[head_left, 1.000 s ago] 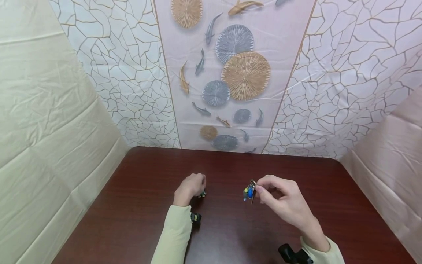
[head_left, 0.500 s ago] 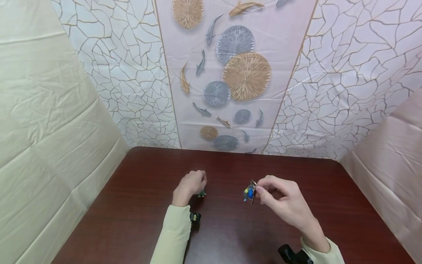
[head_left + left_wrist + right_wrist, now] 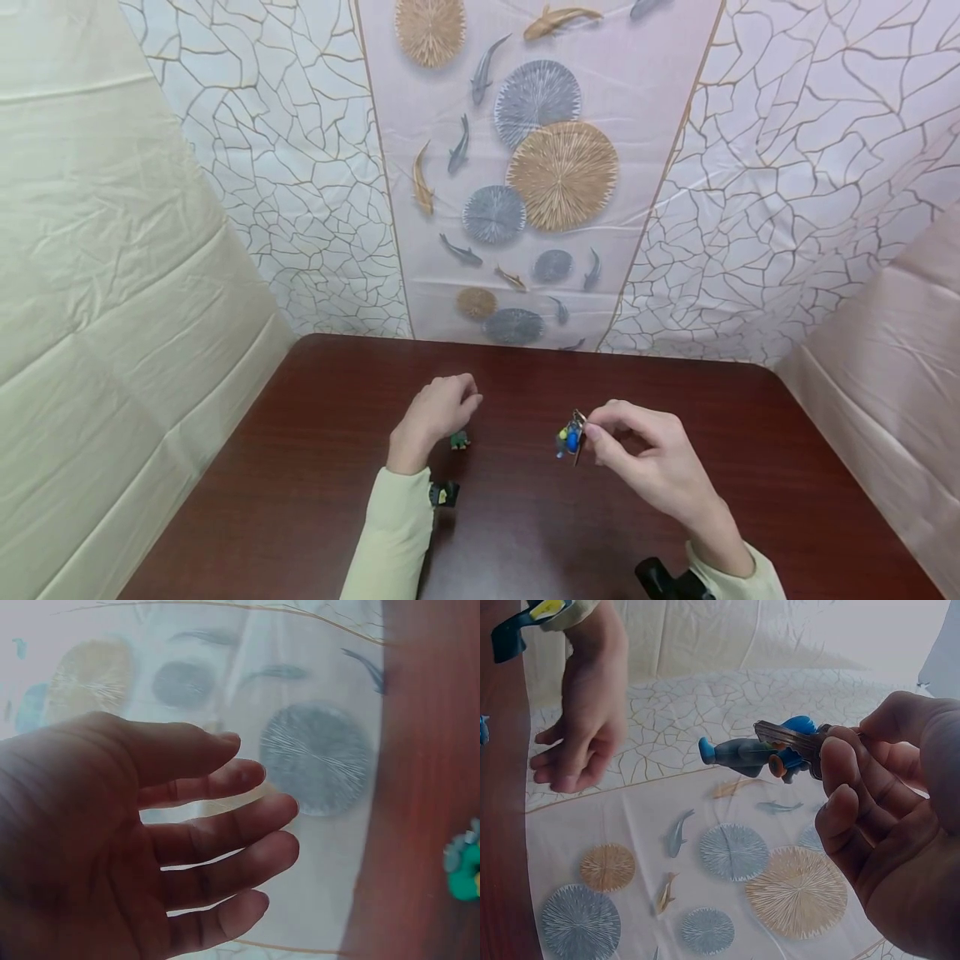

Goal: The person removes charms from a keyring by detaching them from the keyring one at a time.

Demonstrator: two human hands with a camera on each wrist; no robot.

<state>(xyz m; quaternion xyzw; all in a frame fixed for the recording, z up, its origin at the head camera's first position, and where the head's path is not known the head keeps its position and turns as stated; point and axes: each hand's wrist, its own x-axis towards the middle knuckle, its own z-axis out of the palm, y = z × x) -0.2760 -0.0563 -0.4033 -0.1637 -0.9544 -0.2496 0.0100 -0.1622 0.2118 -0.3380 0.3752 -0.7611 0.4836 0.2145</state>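
Observation:
My right hand (image 3: 645, 450) pinches a keyring by its ring above the table. From it hang a metal key (image 3: 787, 739) and a small blue and grey figurine charm (image 3: 739, 752) with a yellow part. My left hand (image 3: 435, 417) is raised over the table with relaxed, slightly bent fingers and nothing in them, as its palm (image 3: 82, 825) in the left wrist view shows. Just below and beside it, a small green toy figure (image 3: 460, 440) sits on the table; only part of it enters the left wrist view at the right edge.
The dark red-brown wooden table (image 3: 510, 533) has rounded far corners. Behind it hangs a patterned cloth (image 3: 487, 267) with fish and round discs, and plain pale cloths (image 3: 135, 350) close off the sides. A black wrist camera (image 3: 671, 579) sits at the right cuff.
My left hand has lifted off the green toy figure and moved up and away, its fingers loosening, so more of the toy shows. The right hand and its keyring stay almost still.

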